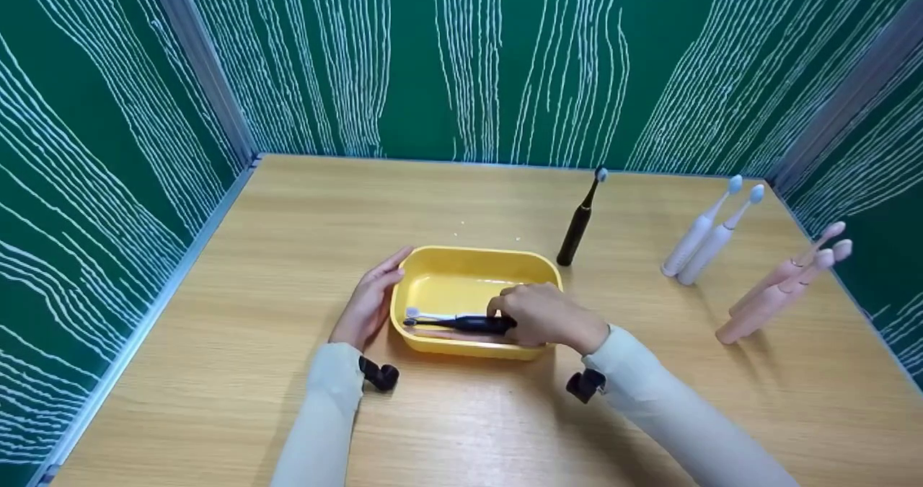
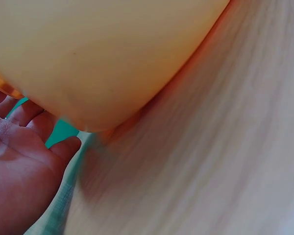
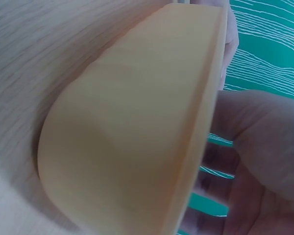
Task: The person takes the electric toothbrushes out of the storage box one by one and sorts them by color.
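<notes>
A yellow plastic basin [image 1: 472, 257] sits on the wooden table. My left hand [image 1: 366, 303] rests against its left side, touching the rim; the left wrist view shows the palm and relaxed fingers [image 2: 63, 149] beside the outer wall. With its fingers inside the basin, my right hand [image 1: 544, 315] grips the handle of a black electric toothbrush [image 1: 472, 324], which lies lengthwise, head to the left. Next to it lie a white toothbrush [image 1: 425, 314] and a pink one [image 1: 454, 336], both partly covered. In the right wrist view, the basin wall hides the fingertips.
Another black electric toothbrush [image 1: 577, 229] stands upright behind the basin's right corner. Farther right stand two white electric toothbrushes [image 1: 705, 249] and several pink ones [image 1: 757, 310]. Green panels [image 1: 411, 61] with white wavy lines border the table at the back and sides.
</notes>
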Demonstrator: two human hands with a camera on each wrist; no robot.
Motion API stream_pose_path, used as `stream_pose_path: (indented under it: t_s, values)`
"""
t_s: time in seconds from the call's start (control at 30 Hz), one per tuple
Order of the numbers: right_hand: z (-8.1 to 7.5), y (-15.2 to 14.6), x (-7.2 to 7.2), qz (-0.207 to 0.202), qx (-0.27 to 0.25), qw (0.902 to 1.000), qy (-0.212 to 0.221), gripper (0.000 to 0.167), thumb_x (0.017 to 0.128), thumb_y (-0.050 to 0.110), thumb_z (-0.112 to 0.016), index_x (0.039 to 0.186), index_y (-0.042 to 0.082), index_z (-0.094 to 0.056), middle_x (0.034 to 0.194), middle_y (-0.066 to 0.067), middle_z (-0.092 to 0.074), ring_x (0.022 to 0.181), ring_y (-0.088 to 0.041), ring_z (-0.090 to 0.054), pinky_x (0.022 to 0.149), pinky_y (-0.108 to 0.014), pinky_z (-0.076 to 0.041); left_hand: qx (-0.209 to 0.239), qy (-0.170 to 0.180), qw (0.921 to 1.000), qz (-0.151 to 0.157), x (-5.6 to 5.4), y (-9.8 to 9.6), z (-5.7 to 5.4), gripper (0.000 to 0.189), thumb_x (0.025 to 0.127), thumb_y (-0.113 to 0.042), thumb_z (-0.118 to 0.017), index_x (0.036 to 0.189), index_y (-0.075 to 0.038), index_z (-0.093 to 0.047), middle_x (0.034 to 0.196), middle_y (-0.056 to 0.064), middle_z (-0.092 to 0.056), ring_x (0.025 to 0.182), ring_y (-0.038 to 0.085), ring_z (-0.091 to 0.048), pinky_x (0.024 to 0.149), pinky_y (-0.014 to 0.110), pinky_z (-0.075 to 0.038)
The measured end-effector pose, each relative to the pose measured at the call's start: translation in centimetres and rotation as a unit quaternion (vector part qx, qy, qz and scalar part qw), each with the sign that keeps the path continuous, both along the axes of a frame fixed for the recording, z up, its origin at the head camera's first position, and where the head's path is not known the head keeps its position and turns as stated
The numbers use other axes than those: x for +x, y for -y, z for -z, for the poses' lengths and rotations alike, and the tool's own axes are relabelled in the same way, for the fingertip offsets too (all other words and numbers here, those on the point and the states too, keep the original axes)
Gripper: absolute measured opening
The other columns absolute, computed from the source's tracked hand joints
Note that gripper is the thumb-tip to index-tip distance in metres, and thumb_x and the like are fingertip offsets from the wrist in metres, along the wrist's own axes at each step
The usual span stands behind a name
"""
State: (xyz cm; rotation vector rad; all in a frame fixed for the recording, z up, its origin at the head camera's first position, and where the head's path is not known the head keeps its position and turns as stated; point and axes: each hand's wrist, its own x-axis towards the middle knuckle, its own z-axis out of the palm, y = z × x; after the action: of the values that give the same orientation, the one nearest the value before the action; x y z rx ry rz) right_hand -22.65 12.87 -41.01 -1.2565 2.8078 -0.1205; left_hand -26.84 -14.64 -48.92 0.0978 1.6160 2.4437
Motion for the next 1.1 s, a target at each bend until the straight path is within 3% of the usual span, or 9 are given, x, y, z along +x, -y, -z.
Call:
stream_pose_path:
  t_s: [0.47, 0.7, 0.93, 1.1]
  values:
    - [-0.3, -0.7, -0.2, 0.008, -0.030, 0.9995, 0.004, 0.028, 0.076, 0.012, -0.075, 0.103, 0.012, -0.071, 0.092, -0.003, -0.070, 0.078, -0.020, -0.064, 0.062, -0.034, -0.053, -0.001, 0.014, 0.9999, -0.007, 0.1, 0.0, -0.1, 0.049, 0.097, -0.005, -0.043, 0.146, -0.003, -0.038, 0.158, 0.009, -0.027, 0.146, 0.022, -0.025, 0.119, 0.034, -0.027]
    - [-0.9, -1.2, -0.2, 0.050, -0.061, 0.9962, 0.038, 0.030, 0.080, 0.015, -0.074, 0.110, 0.013, -0.070, 0.100, -0.004, -0.071, 0.092, -0.022, -0.065, 0.078, -0.041, -0.055, -0.002, -0.002, 1.0000, 0.000, 0.1, 0.0, -0.1, 0.050, 0.098, -0.004, -0.041, 0.147, 0.000, -0.034, 0.159, 0.012, -0.024, 0.147, 0.024, -0.020, 0.121, 0.035, -0.022]
    - [-1.1, -1.6, -0.4, 0.085, -0.100, 0.9907, 0.036, 0.029, 0.080, 0.015, -0.074, 0.109, 0.014, -0.070, 0.095, 0.001, -0.070, 0.081, -0.014, -0.059, 0.065, -0.029, -0.050, 0.000, -0.002, 1.0000, 0.005, 0.0, 0.0, 0.1, 0.050, 0.098, -0.005, -0.041, 0.147, 0.000, -0.034, 0.159, 0.011, -0.025, 0.147, 0.023, -0.021, 0.121, 0.035, -0.023]
    - [-1.3, -2.0, -0.6, 0.114, -0.132, 0.9839, 0.037, 0.030, 0.082, 0.014, -0.073, 0.112, 0.013, -0.069, 0.098, -0.002, -0.071, 0.081, -0.016, -0.060, 0.069, -0.032, -0.054, 0.008, -0.002, 1.0000, 0.004, 0.1, 0.0, 0.1, 0.049, 0.098, -0.004, -0.040, 0.147, 0.000, -0.034, 0.158, 0.011, -0.026, 0.147, 0.023, -0.022, 0.121, 0.035, -0.023]
